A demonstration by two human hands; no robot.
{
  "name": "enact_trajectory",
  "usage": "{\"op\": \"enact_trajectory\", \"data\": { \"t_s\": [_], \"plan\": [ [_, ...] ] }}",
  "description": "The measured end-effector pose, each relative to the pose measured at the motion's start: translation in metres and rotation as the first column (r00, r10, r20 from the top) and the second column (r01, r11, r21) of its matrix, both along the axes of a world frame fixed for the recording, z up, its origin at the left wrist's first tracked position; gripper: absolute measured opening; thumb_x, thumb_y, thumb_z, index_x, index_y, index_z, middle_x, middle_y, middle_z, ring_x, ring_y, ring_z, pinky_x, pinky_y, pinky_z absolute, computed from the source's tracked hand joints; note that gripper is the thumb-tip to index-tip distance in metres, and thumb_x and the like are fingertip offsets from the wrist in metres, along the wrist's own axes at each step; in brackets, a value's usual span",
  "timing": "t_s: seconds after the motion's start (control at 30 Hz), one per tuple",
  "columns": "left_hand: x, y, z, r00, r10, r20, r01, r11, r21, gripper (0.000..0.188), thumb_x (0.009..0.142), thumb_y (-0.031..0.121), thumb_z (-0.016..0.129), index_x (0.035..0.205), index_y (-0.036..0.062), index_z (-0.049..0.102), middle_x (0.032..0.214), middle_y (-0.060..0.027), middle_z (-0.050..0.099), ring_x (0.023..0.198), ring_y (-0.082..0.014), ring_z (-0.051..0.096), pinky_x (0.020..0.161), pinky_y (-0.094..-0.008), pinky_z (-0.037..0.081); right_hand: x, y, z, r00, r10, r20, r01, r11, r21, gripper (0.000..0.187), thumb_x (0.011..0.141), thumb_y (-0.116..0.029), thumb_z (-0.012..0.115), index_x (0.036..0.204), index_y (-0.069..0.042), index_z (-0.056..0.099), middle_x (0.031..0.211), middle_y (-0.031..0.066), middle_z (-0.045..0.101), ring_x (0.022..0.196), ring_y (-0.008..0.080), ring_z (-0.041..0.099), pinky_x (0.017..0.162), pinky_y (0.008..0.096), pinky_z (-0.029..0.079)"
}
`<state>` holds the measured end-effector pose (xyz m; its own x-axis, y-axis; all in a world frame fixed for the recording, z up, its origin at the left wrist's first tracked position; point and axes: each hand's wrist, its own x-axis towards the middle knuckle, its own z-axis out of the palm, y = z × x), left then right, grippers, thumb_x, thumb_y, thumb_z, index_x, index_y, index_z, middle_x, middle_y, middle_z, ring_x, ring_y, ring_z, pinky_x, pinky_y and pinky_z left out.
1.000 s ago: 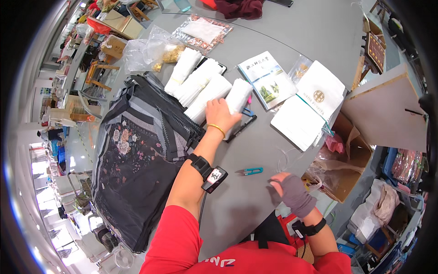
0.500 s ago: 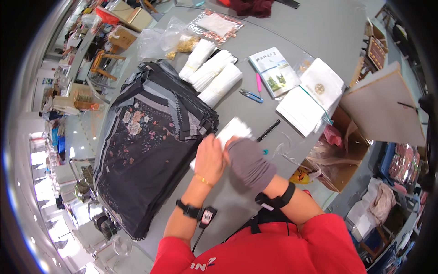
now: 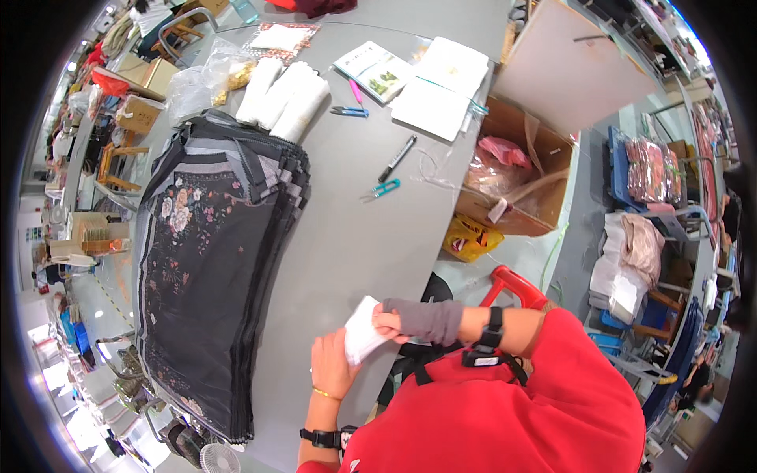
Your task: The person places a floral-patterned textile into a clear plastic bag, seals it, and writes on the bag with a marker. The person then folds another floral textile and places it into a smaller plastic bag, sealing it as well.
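Presently holding a white bundle (image 3: 361,335) between left hand (image 3: 331,364) and right hand (image 3: 389,322), over the tabletop (image 3: 339,236), near its edge closest to the red top (image 3: 505,394). Pointing the bundle's visible end toward the far edge, leaning slightly right, on a long axis running roughly away from the body, though hard to fix under so much covering. Gripping from both sides, with left fingers closed over the left flank, back of the hand uppermost, and with right fingers bent onto the opposite flank. Reaching up with left forearm almost straight away from the body; bringing right forearm, in a grey sleeve (image 3: 430,319), across from the right. Cannot make out how the thumbs press, nor the bundle's near end, hidden behind the left hand. Facing, toward the far left corner, three more white bundles (image 3: 288,96) just beside a stack of dark floral fabric (image 3: 213,260), and, nearer the right edge, teal snips (image 3: 385,189) and a black marker (image 3: 397,159), with a dark red cloth (image 3: 325,6) cut off at the top of the view
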<state>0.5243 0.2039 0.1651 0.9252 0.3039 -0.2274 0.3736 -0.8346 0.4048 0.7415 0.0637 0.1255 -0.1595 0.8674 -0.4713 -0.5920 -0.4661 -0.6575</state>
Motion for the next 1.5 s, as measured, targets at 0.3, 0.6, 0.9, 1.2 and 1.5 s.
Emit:
{"op": "enact_trajectory", "data": {
  "t_s": [0.3, 0.6, 0.9, 1.2, 1.5],
  "plan": [
    [-0.073, -0.060, -0.003, 0.343, 0.913, -0.222, -0.342, -0.098, -0.934, 0.067, 0.091, 0.029, 0.077, 0.144, 0.0023, 0.046, 0.133, -0.0109, 0.059, 0.121, -0.0269, 0.059, 0.103, -0.0455, 0.051, 0.015, -0.107, 0.015, 0.753, 0.017, 0.658, -0.064, 0.997, 0.047, 0.027, 0.098, -0.029, 0.064, 0.095, -0.002, 0.061, 0.079, 0.0062, 0.063, 0.076, 0.0149, 0.060, 0.073, 0.0347, 0.051],
    [-0.072, 0.020, -0.069, 0.089, 0.928, -0.363, -0.243, -0.333, -0.911, 0.049, 0.099, 0.029, 0.066, 0.140, 0.0075, 0.052, 0.134, -0.0082, 0.062, 0.120, -0.0266, 0.060, 0.104, -0.0463, 0.052, 0.135, -0.215, -0.024, 0.386, -0.492, 0.780, 0.522, 0.814, 0.255, 0.009, 0.093, -0.013, 0.068, 0.094, -0.004, 0.066, 0.093, 0.0082, 0.064, 0.093, 0.0192, 0.062, 0.081, 0.0359, 0.051],
    [-0.143, -0.018, -0.113, 0.189, 0.926, -0.327, -0.616, -0.148, -0.774, 0.056, 0.097, 0.025, 0.067, 0.144, 0.0011, 0.049, 0.130, -0.0109, 0.062, 0.119, -0.0277, 0.062, 0.102, -0.0433, 0.052, 0.035, -0.378, -0.245, 0.222, 0.897, 0.383, -0.021, 0.397, -0.918, 0.033, 0.097, -0.021, 0.057, 0.120, -0.003, 0.072, 0.130, 0.0190, 0.068, 0.123, 0.0339, 0.065, 0.103, 0.0452, 0.053],
    [-0.190, -0.021, -0.114, 0.207, 0.905, -0.371, -0.647, -0.158, -0.746, 0.064, 0.086, 0.007, 0.076, 0.143, 0.0014, 0.048, 0.124, -0.0075, 0.062, 0.108, -0.0214, 0.063, 0.095, -0.0361, 0.052, -0.062, -0.449, -0.406, 0.142, 0.883, 0.447, 0.049, 0.445, -0.894, 0.042, 0.102, -0.043, 0.050, 0.127, -0.016, 0.071, 0.128, 0.0171, 0.069, 0.121, 0.0234, 0.064, 0.104, 0.0453, 0.044],
    [-0.149, -0.031, -0.109, 0.292, 0.890, -0.350, -0.777, 0.007, -0.629, 0.087, 0.076, 0.018, 0.089, 0.146, 0.0014, 0.039, 0.133, -0.0099, 0.056, 0.120, -0.0207, 0.056, 0.104, -0.0385, 0.047, -0.033, -0.267, -0.397, 0.096, 0.825, 0.557, -0.356, 0.551, -0.755, 0.042, 0.103, -0.044, 0.046, 0.124, -0.018, 0.072, 0.123, 0.0140, 0.071, 0.112, 0.0291, 0.067, 0.101, 0.0465, 0.046]
  ]
}}
